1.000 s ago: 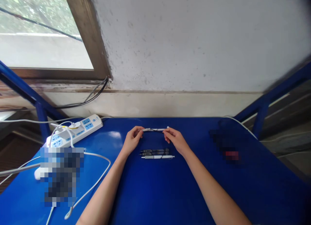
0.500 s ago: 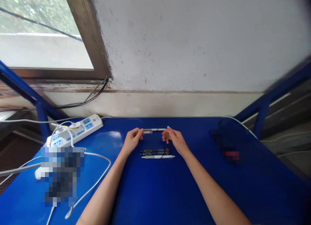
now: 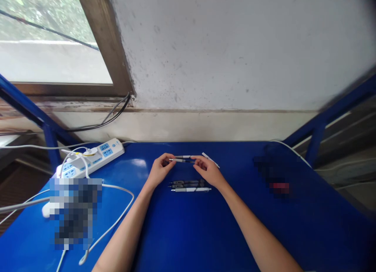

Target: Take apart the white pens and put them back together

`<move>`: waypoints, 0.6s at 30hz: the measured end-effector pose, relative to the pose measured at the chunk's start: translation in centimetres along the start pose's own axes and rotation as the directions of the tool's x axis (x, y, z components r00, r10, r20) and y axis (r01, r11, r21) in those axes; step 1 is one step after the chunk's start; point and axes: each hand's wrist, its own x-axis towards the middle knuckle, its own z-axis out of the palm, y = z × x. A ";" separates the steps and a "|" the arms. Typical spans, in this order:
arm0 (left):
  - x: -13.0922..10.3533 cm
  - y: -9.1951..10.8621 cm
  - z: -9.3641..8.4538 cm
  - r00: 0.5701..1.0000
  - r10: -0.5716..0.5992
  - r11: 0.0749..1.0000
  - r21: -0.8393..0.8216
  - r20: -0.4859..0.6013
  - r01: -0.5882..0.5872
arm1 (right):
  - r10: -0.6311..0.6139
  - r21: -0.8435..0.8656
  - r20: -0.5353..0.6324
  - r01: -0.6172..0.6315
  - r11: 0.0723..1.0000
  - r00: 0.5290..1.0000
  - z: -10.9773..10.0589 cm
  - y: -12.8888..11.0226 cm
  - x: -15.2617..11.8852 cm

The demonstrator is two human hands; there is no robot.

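White pen (image 3: 195, 189) lies nearest on the blue desk (image 3: 182, 233), long axis left to right, dark pens (image 3: 179, 185) just beyond. Farther, a slim pen barrel (image 3: 180, 160) lies crosswise between the hands, tip leftward. The left hand (image 3: 161, 168) has its fingers pinched on the tip end; the right hand (image 3: 208, 171) has fingers nearly together at the other, grip unclear. Just past it runs a white barrel (image 3: 187, 157), nearly parallel; a white piece (image 3: 205, 155) slants behind the right hand.
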 end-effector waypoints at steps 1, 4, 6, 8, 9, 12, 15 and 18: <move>0.0 -0.1 0.0 1.000 0.002 1.000 -0.008 0.000 -0.002 | -0.010 -0.016 -0.021 0.010 1.000 1.000 -0.1 0.1 0.0; 0.2 -0.6 0.0 1.000 0.010 0.999 -0.034 -0.015 -0.011 | -0.063 -0.101 -0.147 0.048 0.994 0.987 -0.8 0.5 0.2; 0.3 -0.9 0.0 1.000 0.017 0.998 -0.061 -0.026 -0.018 | -0.095 -0.189 -0.238 0.049 0.981 0.967 -1.4 0.9 0.3; 0.4 -1.0 0.0 0.999 0.020 0.994 -0.104 -0.033 -0.024 | -0.120 -0.313 -0.314 0.017 0.950 0.942 -1.8 1.4 0.3; 0.4 -1.0 0.0 0.999 0.020 0.992 -0.127 -0.033 -0.024 | -0.130 -0.380 -0.344 -0.011 0.925 0.930 -2.0 1.8 0.2; 0.4 -0.9 0.0 1.000 0.016 0.983 -0.180 -0.017 -0.019 | -0.123 -0.541 -0.401 -0.126 0.832 0.908 -2.1 2.8 -0.1; 0.4 -0.7 0.0 1.000 0.011 0.980 -0.198 -0.003 -0.012 | -0.078 -0.601 -0.416 -0.209 0.771 0.906 -2.2 3.7 -0.4; 0.4 -0.6 0.0 1.000 0.016 0.981 -0.194 -0.001 -0.016 | -0.045 -0.568 -0.420 -0.225 0.792 0.906 -2.4 3.9 -0.3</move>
